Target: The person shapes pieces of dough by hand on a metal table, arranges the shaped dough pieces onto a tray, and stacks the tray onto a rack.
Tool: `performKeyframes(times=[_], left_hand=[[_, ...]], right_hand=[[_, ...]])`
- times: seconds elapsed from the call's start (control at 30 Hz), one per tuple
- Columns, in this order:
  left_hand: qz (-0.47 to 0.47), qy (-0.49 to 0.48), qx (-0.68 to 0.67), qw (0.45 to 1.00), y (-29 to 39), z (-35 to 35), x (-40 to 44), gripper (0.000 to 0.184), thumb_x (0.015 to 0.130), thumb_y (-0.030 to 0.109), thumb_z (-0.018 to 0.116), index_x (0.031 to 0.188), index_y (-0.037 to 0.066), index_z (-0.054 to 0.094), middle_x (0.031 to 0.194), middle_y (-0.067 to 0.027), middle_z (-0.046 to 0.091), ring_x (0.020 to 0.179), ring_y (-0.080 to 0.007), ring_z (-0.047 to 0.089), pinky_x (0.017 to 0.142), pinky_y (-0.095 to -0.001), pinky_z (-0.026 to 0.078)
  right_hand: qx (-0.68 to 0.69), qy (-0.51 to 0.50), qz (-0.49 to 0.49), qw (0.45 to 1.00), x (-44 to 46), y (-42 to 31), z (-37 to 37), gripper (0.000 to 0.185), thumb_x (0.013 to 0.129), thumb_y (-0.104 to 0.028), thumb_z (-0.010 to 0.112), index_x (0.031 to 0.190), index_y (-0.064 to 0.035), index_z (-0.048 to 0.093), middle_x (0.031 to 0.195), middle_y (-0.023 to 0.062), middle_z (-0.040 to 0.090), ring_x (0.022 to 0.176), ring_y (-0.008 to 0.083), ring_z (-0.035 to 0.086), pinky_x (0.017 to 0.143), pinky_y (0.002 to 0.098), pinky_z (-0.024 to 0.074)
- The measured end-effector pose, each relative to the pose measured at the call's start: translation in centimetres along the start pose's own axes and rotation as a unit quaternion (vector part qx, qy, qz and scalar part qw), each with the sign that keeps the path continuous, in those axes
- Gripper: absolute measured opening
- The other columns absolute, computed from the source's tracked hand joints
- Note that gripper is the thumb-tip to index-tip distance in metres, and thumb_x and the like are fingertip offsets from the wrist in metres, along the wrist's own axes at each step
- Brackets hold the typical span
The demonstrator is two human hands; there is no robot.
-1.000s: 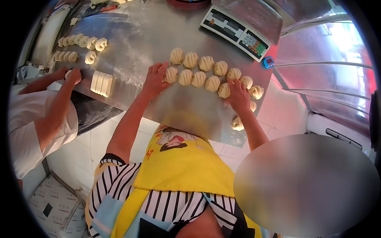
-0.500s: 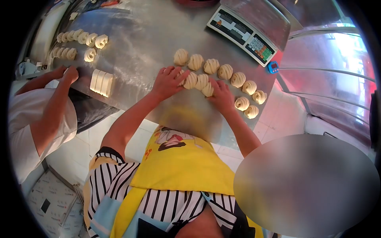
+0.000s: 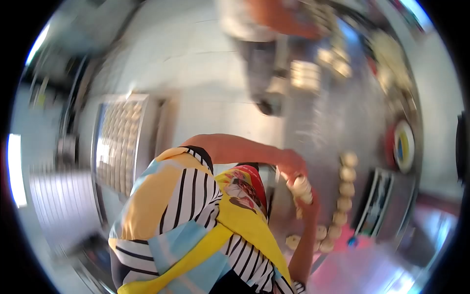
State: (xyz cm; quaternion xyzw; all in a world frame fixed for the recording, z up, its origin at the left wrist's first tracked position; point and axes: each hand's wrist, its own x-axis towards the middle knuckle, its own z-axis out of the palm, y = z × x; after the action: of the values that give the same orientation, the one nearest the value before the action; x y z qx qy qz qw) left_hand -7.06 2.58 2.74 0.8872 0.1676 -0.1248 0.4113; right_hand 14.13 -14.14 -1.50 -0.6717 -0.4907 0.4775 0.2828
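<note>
Clock directions are being read from the centre of the head view. At nine o'clock a tray (image 3: 141, 128) is holding rows of pale pieces, blurred in detail. Near the centre, toward five o'clock, the wearer's yellow apron (image 3: 245, 218) is hanging over a striped shirt. Between twelve and one, a co-worker (image 3: 247, 22) in white is standing at the worktop (image 3: 318, 132); that person's hands are blurring out. Between three and four, the left hand (image 3: 293, 165) is curling round the upper end of a short dough row (image 3: 301, 190), which is sitting at four o'clock, its pieces pressing together. Whether this row is touching the worktop, I cannot tell. Between one and two, a block of dough strips (image 3: 305, 75) is lying on the worktop. At four o'clock the right hand (image 3: 309, 202) is closing in on the row's lower end; finger detail is smearing, so its exact spread cannot be told. Farther right, a line of dough pieces (image 3: 346, 188) is running from between three and four down toward five. Near four o'clock a scale (image 3: 374, 203) is standing beside that line. At three o'clock a round dish (image 3: 410, 139) is resting near the far edge.
</note>
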Motion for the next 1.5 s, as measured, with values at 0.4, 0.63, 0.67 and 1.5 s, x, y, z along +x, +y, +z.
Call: performKeyframes(times=[0.4, 0.63, 0.67, 1.5], left_hand=[[-0.292, 0.367, -0.479, 0.742, 10.7, 36.4, -37.3, 0.059, 0.072, 0.045, 0.077, 0.118, 0.011, 0.062, 0.108, -0.0096, 0.065, 0.101, -0.0224, 0.059, 0.085, -0.035, 0.046], [-0.342, 0.554, -0.537, 0.537, 19.6, 56.4, -52.3, 0.05, 0.079, 0.033, 0.073, 0.121, 0.009, 0.059, 0.105, -0.0074, 0.066, 0.094, -0.0188, 0.059, 0.083, -0.034, 0.047], [-0.353, 0.576, -0.536, 0.506, 20.8, 59.3, -54.4, 0.05, 0.08, 0.032, 0.073, 0.122, 0.01, 0.059, 0.105, -0.0067, 0.066, 0.095, -0.0179, 0.059, 0.084, -0.0338, 0.047], [-0.391, 0.649, -0.633, 0.161, 46.5, 107.2, -103.1, 0.047, 0.076, 0.011, 0.075, 0.12, 0.003, 0.058, 0.105, -0.0047, 0.065, 0.093, -0.0111, 0.057, 0.083, -0.0272, 0.046]], right_hand=[[-0.153, -0.694, 0.108, 0.695, -9.5, -12.4, 29.5, 0.057, 0.072, -0.008, 0.075, 0.125, -0.0024, 0.055, 0.107, 0.0061, 0.063, 0.094, 0.0141, 0.059, 0.083, 0.0289, 0.0481], [-0.323, -0.796, 0.009, 0.511, -25.6, -17.0, 53.4, 0.059, 0.074, -0.018, 0.076, 0.126, -0.003, 0.054, 0.112, 0.0057, 0.062, 0.101, 0.0138, 0.058, 0.09, 0.0298, 0.0452], [-0.34, -0.799, -0.02, 0.495, -28.0, -16.2, 56.8, 0.06, 0.074, -0.019, 0.076, 0.127, -0.0036, 0.054, 0.112, 0.0056, 0.062, 0.101, 0.0143, 0.058, 0.09, 0.0301, 0.0453], [-0.437, -0.872, -0.109, 0.194, -89.9, -11.7, 112.3, 0.066, 0.069, -0.029, 0.079, 0.126, -0.0062, 0.056, 0.114, 0.0115, 0.062, 0.104, 0.0214, 0.058, 0.09, 0.0309, 0.0437]])
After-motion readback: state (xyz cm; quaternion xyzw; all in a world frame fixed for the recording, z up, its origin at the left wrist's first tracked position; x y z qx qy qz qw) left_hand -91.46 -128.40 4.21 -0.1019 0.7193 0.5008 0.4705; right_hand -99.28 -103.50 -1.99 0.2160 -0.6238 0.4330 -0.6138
